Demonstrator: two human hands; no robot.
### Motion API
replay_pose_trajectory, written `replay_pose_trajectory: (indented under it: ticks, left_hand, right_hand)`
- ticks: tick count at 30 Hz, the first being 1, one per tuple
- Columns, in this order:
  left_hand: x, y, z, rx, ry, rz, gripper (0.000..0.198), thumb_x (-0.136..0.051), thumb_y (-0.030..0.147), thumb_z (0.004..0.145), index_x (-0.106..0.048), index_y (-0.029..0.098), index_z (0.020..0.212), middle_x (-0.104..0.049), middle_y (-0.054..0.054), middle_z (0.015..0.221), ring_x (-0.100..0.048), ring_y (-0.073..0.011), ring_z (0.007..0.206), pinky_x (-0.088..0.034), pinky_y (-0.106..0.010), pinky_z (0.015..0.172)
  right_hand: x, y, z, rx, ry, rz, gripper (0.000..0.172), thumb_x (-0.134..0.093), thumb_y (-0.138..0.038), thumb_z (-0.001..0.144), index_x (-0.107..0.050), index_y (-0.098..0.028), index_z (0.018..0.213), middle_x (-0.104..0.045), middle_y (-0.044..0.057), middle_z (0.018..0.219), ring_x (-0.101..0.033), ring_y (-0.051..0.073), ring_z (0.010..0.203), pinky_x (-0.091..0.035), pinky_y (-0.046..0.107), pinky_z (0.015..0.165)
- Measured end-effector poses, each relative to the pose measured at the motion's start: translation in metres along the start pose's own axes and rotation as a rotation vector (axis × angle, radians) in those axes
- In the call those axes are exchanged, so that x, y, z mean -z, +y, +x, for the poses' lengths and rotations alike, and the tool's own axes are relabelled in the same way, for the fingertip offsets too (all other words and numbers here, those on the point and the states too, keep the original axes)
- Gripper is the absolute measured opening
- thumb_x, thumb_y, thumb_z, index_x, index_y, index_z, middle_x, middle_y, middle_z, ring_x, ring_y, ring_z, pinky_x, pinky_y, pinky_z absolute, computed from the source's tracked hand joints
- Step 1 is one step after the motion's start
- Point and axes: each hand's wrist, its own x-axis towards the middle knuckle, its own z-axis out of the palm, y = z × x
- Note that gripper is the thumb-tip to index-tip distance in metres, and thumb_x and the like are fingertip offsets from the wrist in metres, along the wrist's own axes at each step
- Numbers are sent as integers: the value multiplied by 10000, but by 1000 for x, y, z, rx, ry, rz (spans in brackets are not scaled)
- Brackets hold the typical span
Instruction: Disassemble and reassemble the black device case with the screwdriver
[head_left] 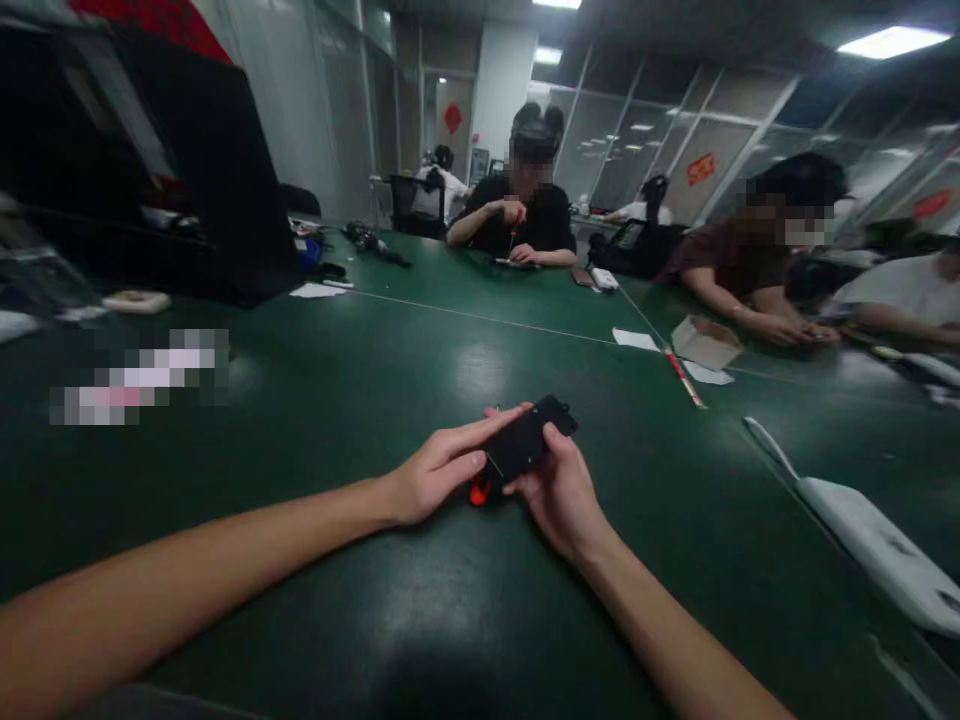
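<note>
Slanting lengthwise away and rightward, a flat black case (517, 445) is resting between the left grip (427, 475) and right grip (566, 490), both closed on it.

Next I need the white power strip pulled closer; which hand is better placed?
Probably the right hand: the white power strip lies on that side, nearer to it than to the left hand. Both hands are on the black piece, so the right would have to let go.
</note>
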Motion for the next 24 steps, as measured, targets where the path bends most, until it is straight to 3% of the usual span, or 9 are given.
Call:
replay_pose_trajectory:
  ticks: [6, 10, 16, 24]
  left_hand:
    - [1, 3, 0, 48, 82, 7, 494, -456, 297, 962, -463, 238, 1452, -451, -45, 1510, -398, -299, 1409, -235, -469, 1212]
    - [1, 4, -2, 74, 163, 22, 445, -486, 303, 949, -553, 252, 1386, -522, -52, 1456, -459, -294, 1369, -290, -477, 1189]
    - [2, 5, -1, 79, 228, -32, 396, -505, 322, 935, -629, 235, 1302, -550, -81, 1432, -452, -302, 1367, -282, -479, 1182]
    - [-3, 3, 7, 262, 367, -73, 429, -675, 388, 831, -621, 187, 1207, -681, -101, 1177, -635, -257, 1117, -513, -373, 967]
  right_hand:
    - [13, -9, 8, 69, 119, -230, 367, -686, -496, 813, -685, -183, 1005, -735, 63, 985, -676, 231, 882, -585, 278, 594]
    - [19, -15, 10, 70, 83, -242, 305, -747, -430, 778, -699, -174, 936, -701, 49, 915, -652, 213, 855, -573, 265, 607]
    - [7, -15, 1, 115, 31, -176, 237, -716, -361, 820, -682, -181, 972, -663, 49, 977, -618, 201, 922, -568, 284, 713]
    - [5, -14, -4, 100, -57, -190, 262, -707, -318, 827, -624, -208, 1050, -656, 38, 999, -628, 207, 935, -549, 341, 802]
